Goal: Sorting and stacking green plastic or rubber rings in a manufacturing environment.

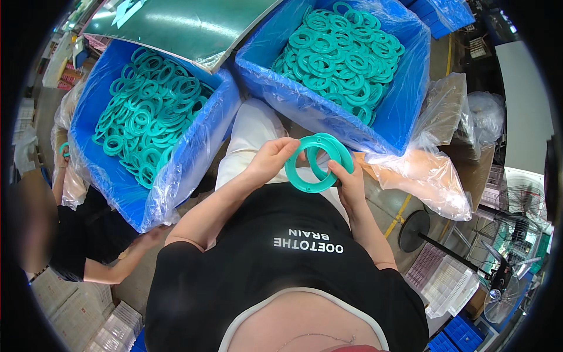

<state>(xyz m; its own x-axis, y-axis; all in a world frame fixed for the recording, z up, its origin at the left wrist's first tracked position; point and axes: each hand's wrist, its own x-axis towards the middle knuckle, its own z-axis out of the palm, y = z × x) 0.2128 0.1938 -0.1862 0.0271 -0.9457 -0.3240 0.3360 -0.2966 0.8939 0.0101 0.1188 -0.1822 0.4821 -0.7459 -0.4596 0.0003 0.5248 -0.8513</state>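
Note:
Two flat teal plastic rings, overlapping, are held up in front of my body. The nearer ring (291, 174) has its left edge pinched between the thumb and fingers of my left hand (272, 159). My right hand (347, 180) is closed on the right side of the rings, its thumb lying over the farther ring (347, 154). Ahead to the left, a blue bin (202, 141) with a clear plastic liner holds a heap of teal rings (146, 97). Another lined blue bin (258, 50) ahead to the right holds more such rings (340, 56).
A green board (176, 29) extends over the left bin's far edge. To the right are a plastic-wrapped carton (416, 176), a black round stand base (414, 230) and a fan (507, 264). A co-worker's arm (117, 268) is at the left, beside the left bin.

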